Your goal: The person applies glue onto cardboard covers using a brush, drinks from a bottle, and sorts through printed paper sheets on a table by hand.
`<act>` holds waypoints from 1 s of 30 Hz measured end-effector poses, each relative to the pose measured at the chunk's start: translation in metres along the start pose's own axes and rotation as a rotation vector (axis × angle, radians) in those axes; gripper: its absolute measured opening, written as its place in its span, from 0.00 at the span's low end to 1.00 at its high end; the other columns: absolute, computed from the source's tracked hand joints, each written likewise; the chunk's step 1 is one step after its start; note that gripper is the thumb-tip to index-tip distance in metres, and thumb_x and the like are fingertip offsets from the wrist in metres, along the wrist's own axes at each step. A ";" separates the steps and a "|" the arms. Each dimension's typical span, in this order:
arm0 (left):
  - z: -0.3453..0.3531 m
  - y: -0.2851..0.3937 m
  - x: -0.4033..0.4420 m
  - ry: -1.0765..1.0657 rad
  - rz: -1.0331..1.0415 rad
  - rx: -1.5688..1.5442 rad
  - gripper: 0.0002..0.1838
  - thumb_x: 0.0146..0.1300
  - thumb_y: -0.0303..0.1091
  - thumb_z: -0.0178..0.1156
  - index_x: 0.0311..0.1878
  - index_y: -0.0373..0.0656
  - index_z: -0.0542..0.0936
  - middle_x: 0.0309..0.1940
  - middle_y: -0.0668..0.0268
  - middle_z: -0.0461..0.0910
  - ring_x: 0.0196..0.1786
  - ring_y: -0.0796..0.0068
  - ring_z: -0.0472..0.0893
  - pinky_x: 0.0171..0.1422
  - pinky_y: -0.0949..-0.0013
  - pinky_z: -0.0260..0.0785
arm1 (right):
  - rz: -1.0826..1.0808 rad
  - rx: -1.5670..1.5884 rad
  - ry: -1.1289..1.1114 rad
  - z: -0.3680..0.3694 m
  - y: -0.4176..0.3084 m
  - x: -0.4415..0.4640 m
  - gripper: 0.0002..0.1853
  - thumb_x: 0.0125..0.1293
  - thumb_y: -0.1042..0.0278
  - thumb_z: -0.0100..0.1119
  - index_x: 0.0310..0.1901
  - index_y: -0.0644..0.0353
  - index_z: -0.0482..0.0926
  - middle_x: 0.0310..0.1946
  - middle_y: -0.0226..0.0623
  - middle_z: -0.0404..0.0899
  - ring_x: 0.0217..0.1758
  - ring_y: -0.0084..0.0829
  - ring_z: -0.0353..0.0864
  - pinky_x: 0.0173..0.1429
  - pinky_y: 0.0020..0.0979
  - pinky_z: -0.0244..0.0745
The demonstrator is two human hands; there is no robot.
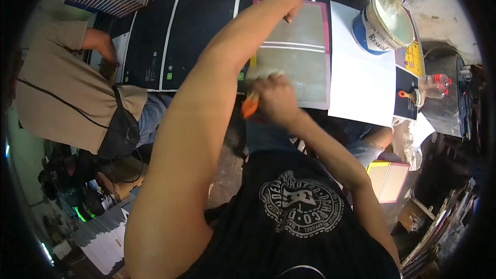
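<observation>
Right hand [278, 98] grips one brush [250, 107]; left hand [288, 1], empty, curls loosely over one panel [305, 27].

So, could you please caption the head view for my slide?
Orange-handled brush in right hand, left hand at far edge of pink-edged panel.

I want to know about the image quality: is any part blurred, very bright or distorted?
In the head view, the right hand and its orange-handled brush look smeared, probably by motion; in the same head view, the shirt print is sharper, the white sheet is bright with little detail, and the edges bend as through a fisheye lens, with black corners.
</observation>
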State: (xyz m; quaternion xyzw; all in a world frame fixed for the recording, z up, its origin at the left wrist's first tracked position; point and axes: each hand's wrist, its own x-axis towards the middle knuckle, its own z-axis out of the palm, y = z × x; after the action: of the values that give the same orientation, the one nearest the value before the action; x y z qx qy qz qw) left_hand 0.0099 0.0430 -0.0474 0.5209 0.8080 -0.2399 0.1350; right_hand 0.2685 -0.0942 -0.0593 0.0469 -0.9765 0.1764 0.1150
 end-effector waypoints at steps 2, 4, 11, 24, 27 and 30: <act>-0.005 0.000 -0.007 -0.032 0.025 -0.010 0.42 0.44 0.52 0.77 0.64 0.49 0.75 0.69 0.59 0.60 0.73 0.53 0.59 0.70 0.33 0.49 | -0.080 0.079 -0.069 -0.009 -0.033 -0.036 0.17 0.52 0.68 0.59 0.46 0.54 0.80 0.41 0.34 0.80 0.47 0.34 0.77 0.51 0.38 0.70; -0.007 -0.001 -0.005 -0.035 0.023 -0.009 0.42 0.44 0.52 0.77 0.64 0.49 0.74 0.70 0.59 0.60 0.73 0.53 0.59 0.70 0.33 0.50 | -0.096 0.155 -0.101 -0.036 -0.038 -0.045 0.17 0.52 0.67 0.59 0.46 0.52 0.80 0.42 0.31 0.79 0.47 0.32 0.76 0.52 0.37 0.69; 0.000 0.002 -0.002 -0.032 -0.008 -0.012 0.43 0.44 0.52 0.77 0.65 0.50 0.73 0.72 0.59 0.58 0.74 0.52 0.56 0.70 0.32 0.49 | 0.104 -0.059 0.075 -0.067 0.073 0.022 0.16 0.59 0.67 0.54 0.48 0.54 0.82 0.54 0.32 0.80 0.54 0.38 0.74 0.56 0.41 0.64; -0.010 -0.002 -0.006 -0.119 0.012 0.010 0.46 0.45 0.53 0.76 0.69 0.57 0.68 0.72 0.59 0.58 0.74 0.52 0.57 0.69 0.31 0.50 | -0.103 -0.089 -0.082 -0.114 0.043 -0.052 0.16 0.58 0.69 0.54 0.48 0.47 0.81 0.44 0.25 0.82 0.47 0.27 0.77 0.51 0.35 0.64; -0.004 0.001 -0.002 -0.076 -0.031 0.007 0.46 0.44 0.52 0.76 0.69 0.57 0.68 0.72 0.60 0.58 0.74 0.52 0.57 0.69 0.33 0.51 | -0.079 -0.118 -0.022 -0.101 0.092 -0.007 0.18 0.55 0.69 0.57 0.49 0.46 0.82 0.45 0.30 0.83 0.51 0.33 0.78 0.55 0.38 0.66; 0.004 0.003 0.002 -0.020 -0.066 -0.001 0.45 0.44 0.51 0.77 0.68 0.57 0.69 0.72 0.61 0.58 0.74 0.52 0.57 0.70 0.35 0.52 | -0.103 -0.104 -0.147 -0.080 0.107 -0.006 0.19 0.49 0.69 0.63 0.46 0.47 0.83 0.41 0.34 0.84 0.50 0.34 0.79 0.55 0.38 0.66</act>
State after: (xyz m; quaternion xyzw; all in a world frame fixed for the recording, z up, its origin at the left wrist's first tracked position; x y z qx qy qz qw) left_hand 0.0117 0.0437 -0.0526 0.4914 0.8236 -0.2488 0.1351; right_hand 0.2766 0.0347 -0.0240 0.1038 -0.9864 0.1157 0.0543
